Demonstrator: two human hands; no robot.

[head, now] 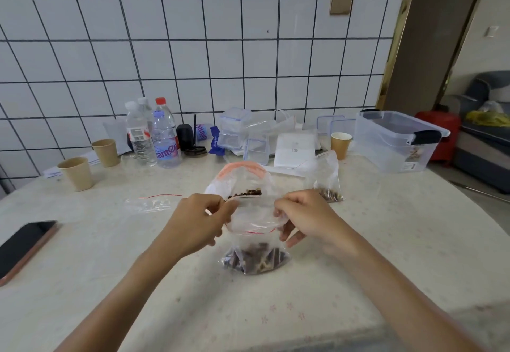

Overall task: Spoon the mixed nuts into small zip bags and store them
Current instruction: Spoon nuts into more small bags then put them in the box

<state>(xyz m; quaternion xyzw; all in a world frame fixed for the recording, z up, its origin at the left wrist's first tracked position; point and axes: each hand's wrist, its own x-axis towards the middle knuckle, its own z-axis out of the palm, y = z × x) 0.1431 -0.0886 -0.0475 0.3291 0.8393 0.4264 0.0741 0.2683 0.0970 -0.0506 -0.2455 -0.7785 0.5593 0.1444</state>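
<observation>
Bare table (386,227) to the right, phone (26,244) at left edge, flat empty bag (151,202) left of centre, 2 paper cups (91,161), bottles (154,133), containers (242,133) crowding the back

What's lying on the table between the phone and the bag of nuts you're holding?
In the head view, only bare tabletop and the left forearm lie between the phone and the held bag. An empty zip bag lies a bit farther back.

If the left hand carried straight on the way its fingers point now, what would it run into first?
The left hand pinches the left edge of the small zip bag's mouth, fingers pointing right. Going straight on, it would probably meet the right hand holding the opposite edge, though depth is unclear.
</observation>
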